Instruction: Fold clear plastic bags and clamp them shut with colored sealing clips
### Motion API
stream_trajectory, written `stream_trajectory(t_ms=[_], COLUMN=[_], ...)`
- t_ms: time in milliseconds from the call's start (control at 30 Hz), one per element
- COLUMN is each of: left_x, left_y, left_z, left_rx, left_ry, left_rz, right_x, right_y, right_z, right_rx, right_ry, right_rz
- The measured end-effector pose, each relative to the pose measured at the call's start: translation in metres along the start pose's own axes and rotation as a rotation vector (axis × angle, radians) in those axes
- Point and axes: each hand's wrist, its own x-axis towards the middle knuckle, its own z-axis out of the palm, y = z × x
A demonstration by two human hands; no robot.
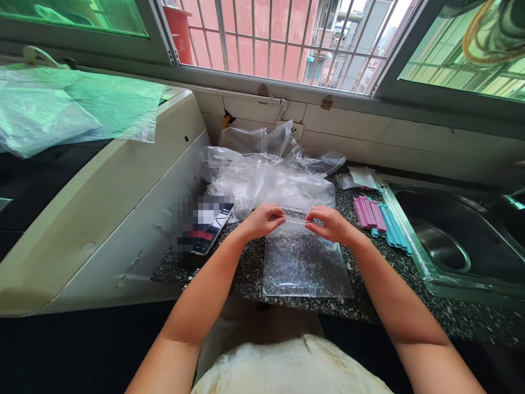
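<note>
A clear plastic bag (305,268) lies flat on the speckled dark countertop, its top edge slightly raised between my two hands. My left hand (267,220) pinches that top edge near its left end. Facing it, my right hand (325,223) pinches the same edge with thumb and forefinger, a short gap away. Just beyond my hands spreads a crumpled heap of clear plastic bags (270,178). Right of my right hand sit pink strips (369,212) and teal strips (394,227), which look like bag sealing clips.
A phone (211,227), partly blurred out, rests to the left beside a cream appliance panel (135,219). At the right is a metal sink (443,235). Small packets (361,178) lie behind the strips. More plastic sheeting (74,109) covers the far left, and a barred window (279,38) stands behind.
</note>
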Motion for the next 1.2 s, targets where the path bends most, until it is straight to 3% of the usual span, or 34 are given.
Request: stream_trajectory(t_ms=[700,1200], left_x=[0.002,0.0], left_y=[-0.005,-0.003], left_z=[0.003,0.005], left_rx=[-0.037,-0.012], left_ry=[0.038,0.02], left_rz=[-0.031,0.025], right_x=[0.001,0.003], right_y=[-0.001,-0.004], right_z=[0.004,0.012], right_rx=[-0.015,-0.026], right_ry=[0.038,0.057], right_rz=[-0.022,-0.04])
